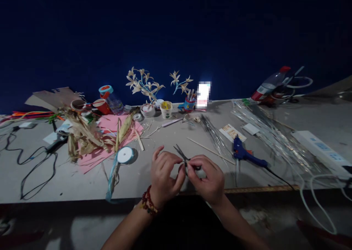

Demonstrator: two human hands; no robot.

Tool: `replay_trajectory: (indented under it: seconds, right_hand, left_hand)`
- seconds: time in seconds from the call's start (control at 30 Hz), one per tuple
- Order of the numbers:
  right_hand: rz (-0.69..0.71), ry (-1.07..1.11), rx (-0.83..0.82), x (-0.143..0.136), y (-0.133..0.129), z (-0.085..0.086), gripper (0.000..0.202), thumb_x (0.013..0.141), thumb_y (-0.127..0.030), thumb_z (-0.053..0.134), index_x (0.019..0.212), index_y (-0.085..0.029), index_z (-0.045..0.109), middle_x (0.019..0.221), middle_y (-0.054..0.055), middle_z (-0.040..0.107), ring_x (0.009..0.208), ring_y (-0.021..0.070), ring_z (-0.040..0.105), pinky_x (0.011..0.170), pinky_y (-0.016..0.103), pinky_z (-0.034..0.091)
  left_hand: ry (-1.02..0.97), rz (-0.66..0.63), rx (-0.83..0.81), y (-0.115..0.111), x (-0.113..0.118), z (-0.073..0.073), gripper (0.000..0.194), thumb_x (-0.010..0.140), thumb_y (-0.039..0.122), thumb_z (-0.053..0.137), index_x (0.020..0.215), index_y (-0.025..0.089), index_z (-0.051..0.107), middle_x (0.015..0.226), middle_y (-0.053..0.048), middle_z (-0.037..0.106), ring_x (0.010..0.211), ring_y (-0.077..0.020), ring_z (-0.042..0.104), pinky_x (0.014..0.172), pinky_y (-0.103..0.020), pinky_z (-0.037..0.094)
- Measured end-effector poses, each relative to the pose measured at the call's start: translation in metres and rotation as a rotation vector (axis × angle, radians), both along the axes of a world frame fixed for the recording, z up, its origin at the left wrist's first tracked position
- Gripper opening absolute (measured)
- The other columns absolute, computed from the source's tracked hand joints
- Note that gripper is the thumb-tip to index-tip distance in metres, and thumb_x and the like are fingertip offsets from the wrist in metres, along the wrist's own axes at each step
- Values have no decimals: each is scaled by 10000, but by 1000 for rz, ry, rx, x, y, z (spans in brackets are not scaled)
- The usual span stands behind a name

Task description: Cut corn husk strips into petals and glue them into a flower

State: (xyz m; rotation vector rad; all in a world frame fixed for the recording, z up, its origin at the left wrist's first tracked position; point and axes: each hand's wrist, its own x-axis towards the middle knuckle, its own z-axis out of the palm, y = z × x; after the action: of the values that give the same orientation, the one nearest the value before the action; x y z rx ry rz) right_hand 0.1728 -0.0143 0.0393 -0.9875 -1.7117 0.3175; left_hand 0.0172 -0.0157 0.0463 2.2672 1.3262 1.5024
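Near the table's front edge, my left hand (167,171) and my right hand (206,176) meet fingertip to fingertip. Thumb and forefinger of each are pinched together. Whatever is between them is too small and dark to make out. A pair of dark scissors (180,152) shows right at the fingertips, its blades slightly apart and pointing away to the left. Part of its handle is hidden by my right fingers, and I cannot tell whether it is held or lies on the table behind them. A thin pale stick (210,150) lies just beyond my right hand.
On the left are a blue ribbon roll (125,155), dry husks (86,134) and pink paper (112,122). A blue glue gun (247,154) and a power strip (321,151) lie right. Behind stand husk flowers (143,83), small cups (166,110) and a lit phone (202,95).
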Motion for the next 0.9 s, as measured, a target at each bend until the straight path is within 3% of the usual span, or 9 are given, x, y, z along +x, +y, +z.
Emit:
replay_trajectory:
  seconds: [0.33,0.6,0.73,0.8,0.9]
  right_hand:
    - [10,-18,-19,-2,4,-5,131,858,-77,590,842,-206,611,752,11,649,662,146,630,632,264,508]
    - [-130,-20,-29,11,18,-5,115,862,-117,578,803,-214,601,749,2,658,652,146,622,639,259,507]
    - [-145,-229,-112,30,63,-4,96,911,-200,582,850,-201,656,811,24,708,694,164,651,682,281,517]
    - [-182,-417,-126,33,99,-4,120,935,-221,571,899,-191,681,881,50,730,799,191,673,770,315,524]
    - [-156,-522,-117,24,157,-8,81,909,-192,627,885,-183,704,957,65,737,973,220,662,925,358,493]
  left_hand:
    - [-17,86,96,9,2,-17,176,817,55,592,873,220,563,730,25,654,693,-145,634,981,-471,481]
    - [19,174,110,24,-25,-29,180,834,41,571,901,207,552,790,-6,659,766,-165,626,959,-471,506]
    - [63,138,42,29,-31,-41,145,871,64,548,900,206,567,790,-9,662,757,-165,629,956,-457,507]
    - [80,108,-17,31,-29,-50,138,881,79,537,892,209,583,787,-5,670,742,-162,641,963,-452,502]
    - [92,76,-54,34,-27,-60,142,881,88,525,881,211,596,786,-8,678,744,-168,656,966,-449,500]
